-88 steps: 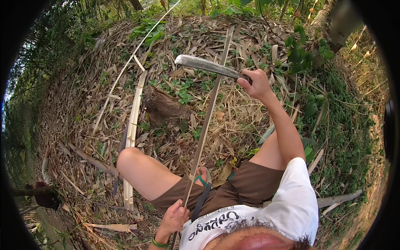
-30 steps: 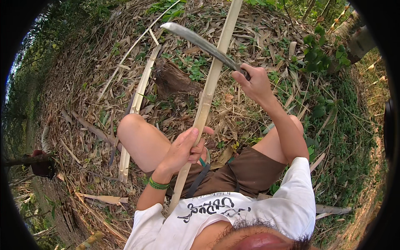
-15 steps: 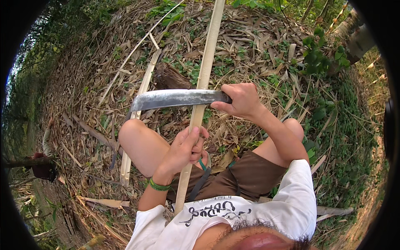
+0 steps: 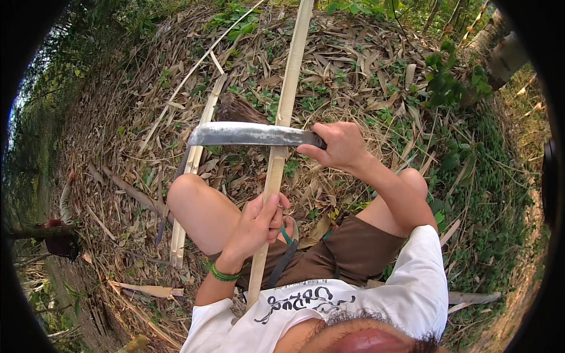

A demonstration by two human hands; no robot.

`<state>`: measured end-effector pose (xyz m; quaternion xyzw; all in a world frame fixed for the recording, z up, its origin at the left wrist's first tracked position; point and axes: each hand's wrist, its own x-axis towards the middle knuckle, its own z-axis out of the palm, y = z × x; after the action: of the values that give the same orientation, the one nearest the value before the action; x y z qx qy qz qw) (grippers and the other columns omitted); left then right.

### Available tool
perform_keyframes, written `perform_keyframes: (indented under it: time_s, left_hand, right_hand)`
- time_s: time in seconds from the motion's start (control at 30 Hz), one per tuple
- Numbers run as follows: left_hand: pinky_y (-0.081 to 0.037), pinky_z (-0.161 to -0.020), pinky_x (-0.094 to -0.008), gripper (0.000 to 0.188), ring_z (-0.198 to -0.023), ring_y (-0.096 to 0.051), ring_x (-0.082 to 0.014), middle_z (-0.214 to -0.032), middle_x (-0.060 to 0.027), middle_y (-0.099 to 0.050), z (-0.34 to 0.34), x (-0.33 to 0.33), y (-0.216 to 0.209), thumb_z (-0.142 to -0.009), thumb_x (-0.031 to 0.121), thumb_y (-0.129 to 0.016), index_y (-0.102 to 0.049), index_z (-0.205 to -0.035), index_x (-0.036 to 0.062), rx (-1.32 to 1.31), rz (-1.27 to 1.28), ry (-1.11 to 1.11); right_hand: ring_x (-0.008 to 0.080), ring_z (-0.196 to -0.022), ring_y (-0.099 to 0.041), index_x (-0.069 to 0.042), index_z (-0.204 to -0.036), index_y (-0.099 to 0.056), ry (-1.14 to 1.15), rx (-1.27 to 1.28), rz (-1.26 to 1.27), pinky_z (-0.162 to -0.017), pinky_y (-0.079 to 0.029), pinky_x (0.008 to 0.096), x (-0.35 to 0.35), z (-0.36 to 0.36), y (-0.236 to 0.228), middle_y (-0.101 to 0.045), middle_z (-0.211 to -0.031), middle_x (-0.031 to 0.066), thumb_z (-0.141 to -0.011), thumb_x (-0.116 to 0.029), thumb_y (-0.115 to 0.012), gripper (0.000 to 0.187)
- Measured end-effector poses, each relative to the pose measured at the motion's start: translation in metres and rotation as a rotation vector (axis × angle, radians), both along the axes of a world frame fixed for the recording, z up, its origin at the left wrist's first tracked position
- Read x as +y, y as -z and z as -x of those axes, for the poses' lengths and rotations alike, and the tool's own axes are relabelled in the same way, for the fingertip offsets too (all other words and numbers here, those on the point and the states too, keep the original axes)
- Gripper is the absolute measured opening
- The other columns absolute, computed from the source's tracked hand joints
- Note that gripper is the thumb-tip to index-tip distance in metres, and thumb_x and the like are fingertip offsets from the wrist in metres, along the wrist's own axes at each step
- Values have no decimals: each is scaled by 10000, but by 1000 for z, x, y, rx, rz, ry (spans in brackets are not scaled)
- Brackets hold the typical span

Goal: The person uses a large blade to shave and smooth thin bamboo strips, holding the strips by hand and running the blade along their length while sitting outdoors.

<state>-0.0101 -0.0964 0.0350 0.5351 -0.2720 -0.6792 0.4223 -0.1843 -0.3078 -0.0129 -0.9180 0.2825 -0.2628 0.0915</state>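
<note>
A long pale bamboo strip (image 4: 288,97) runs from my chest, between my knees, out past the top of the view. Around its nearer part my left hand (image 4: 258,225) is closed, thumb on top. My right hand (image 4: 338,145) grips the dark handle of a machete (image 4: 253,134). The broad, worn grey blade lies crosswise over the strip, a little beyond my left hand, and its tip points left. Whether the edge bites into the strip cannot be made out.
More split bamboo strips (image 4: 207,120) lie on the ground to the left, past my knee. A brown wood stump (image 4: 238,110) sits behind the blade. Dry leaves and green weeds cover the ground. A tree trunk (image 4: 507,59) stands at the upper right. Sticks (image 4: 132,191) lie at left.
My left hand has slid slightly toward my body along the strip. The machete has turned a little, its tip rising slightly in the view, while staying across the bamboo.
</note>
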Motion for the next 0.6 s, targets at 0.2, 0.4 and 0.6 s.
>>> perform_keyframes:
  time_s: [0.2, 0.4, 0.6]
  left_hand:
    - [-264, -427, -208, 345, -477, -264, -36, -613, 67, -311, 6, 25, -7, -1110, 354, -377, -518, -1032, 49, 35, -52, 84]
    - [-277, -419, -193, 337, -471, -287, -18, -616, 76, -335, 3, 23, -6, -1110, 329, -385, -538, -1018, 43, -2, -24, 9]
    - [-268, -423, -197, 323, -464, -288, -25, -613, 72, -353, 2, 37, 3, -1114, 320, -370, -524, -1021, 52, 60, -69, 77]
  right_hand:
    - [326, -484, -614, -56, -651, -587, 220, -39, -51, -472, -477, 448, -51, 28, -1, -556, -509, 127, -884, -713, -574, 697]
    - [320, -484, -610, -60, -655, -594, -45, -6, -6, -484, -485, 433, 2, 10, -12, -556, -521, 131, -889, -699, -580, 681]
    - [319, -483, -613, -62, -637, -576, 150, -53, -94, -489, -489, 437, -45, 31, -6, -547, -493, 127, -902, -691, -569, 682]
